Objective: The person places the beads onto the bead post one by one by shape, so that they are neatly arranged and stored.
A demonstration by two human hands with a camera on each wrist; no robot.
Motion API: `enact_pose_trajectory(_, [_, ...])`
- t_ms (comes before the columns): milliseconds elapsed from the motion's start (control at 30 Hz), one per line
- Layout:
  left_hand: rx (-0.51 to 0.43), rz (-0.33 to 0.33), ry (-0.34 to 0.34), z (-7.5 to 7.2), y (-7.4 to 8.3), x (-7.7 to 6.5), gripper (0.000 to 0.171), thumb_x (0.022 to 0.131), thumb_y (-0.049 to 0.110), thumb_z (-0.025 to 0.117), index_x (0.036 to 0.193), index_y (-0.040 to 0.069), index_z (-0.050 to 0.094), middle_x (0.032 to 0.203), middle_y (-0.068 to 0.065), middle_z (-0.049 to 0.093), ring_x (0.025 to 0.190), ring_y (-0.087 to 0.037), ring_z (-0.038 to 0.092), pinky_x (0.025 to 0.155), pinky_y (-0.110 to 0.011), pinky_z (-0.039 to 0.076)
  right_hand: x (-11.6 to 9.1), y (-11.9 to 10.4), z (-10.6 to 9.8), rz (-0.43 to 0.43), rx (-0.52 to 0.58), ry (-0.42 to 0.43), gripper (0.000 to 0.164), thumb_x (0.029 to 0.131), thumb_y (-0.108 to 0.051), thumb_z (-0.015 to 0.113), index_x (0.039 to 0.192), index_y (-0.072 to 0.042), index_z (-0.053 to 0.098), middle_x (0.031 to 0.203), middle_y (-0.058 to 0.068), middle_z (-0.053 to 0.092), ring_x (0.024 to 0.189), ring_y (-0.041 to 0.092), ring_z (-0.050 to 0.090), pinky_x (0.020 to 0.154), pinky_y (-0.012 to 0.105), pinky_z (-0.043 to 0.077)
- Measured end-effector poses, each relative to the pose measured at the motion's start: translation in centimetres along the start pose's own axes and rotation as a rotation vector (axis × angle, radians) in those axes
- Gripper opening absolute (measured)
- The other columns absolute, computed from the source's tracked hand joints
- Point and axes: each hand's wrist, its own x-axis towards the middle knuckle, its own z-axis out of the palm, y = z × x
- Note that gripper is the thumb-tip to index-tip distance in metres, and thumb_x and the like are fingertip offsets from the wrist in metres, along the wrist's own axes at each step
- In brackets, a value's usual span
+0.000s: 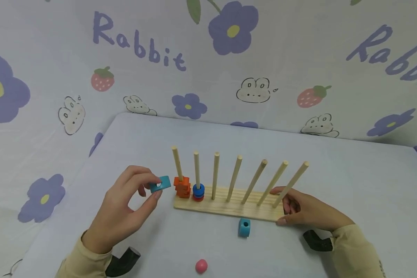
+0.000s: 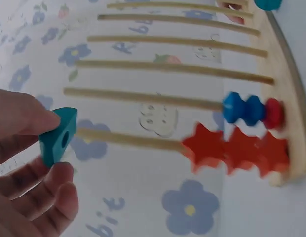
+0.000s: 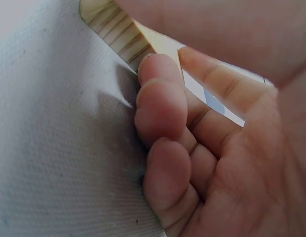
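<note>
Between thumb and fingertips, my left hand [image 1: 125, 208] pinches a teal wooden bead [image 1: 164, 182] with a hole through it. The bead is in the air, left of the first peg [image 1: 177, 164] of a wooden peg board [image 1: 222, 209]. In the left wrist view its flat face and hole [image 2: 65, 138] show near the tip of that peg. Three orange star beads [image 2: 202, 148] are stacked on the first peg. The second peg bears two blue beads [image 2: 234, 107] above a red bead [image 2: 274, 113]. My right hand [image 1: 307, 210] grips the board's right end, thumb at the front edge.
Another teal bead [image 1: 244, 227] lies on the white table just in front of the board. Nearer to me is a pink bead [image 1: 201, 266]. Several bare pegs [image 1: 234, 178] stand upright along the board. A patterned cloth [image 1: 208, 77] hangs behind the table.
</note>
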Motion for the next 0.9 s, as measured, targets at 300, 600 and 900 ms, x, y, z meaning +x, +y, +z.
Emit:
enact_pose_trajectory(300, [-0.036,0.146,0.153,1.4,3.9,4.0,0.027,0.094,0.027,0.061,0.101,0.000,0.064,0.098,-0.010,0.059,0.078,-0.015,0.053,0.070,-0.019,0.046,0.0,0.0,0.0,0.020,-0.020,-0.003,0.069,0.079,-0.037,0.077,0.136,-0.019,0.043,0.086,0.004,0.051,0.066,0.007,0.044,0.058,0.024,0.040])
enact_pose_trajectory(600, [0.079,0.156,0.207,4.2,5.9,7.0,0.022,0.085,0.011,0.072,0.100,0.000,0.060,0.095,-0.011,0.060,0.074,-0.018,0.055,0.061,-0.025,0.049,0.1,0.1,0.2,0.046,-0.001,-0.005,0.068,0.079,-0.037,0.078,0.134,-0.019,0.044,0.086,0.005,0.051,0.065,0.008,0.044,0.057,0.024,0.039])
enact_pose_trajectory(900, [0.207,0.095,0.168,6.3,5.8,7.7,0.018,0.083,0.011,0.074,0.093,0.003,0.060,0.092,-0.007,0.060,0.065,-0.013,0.052,0.055,-0.020,0.045,0.0,0.0,0.1,0.025,0.006,-0.003,0.068,0.079,-0.036,0.078,0.135,-0.019,0.043,0.086,0.005,0.051,0.064,0.007,0.043,0.057,0.024,0.040])
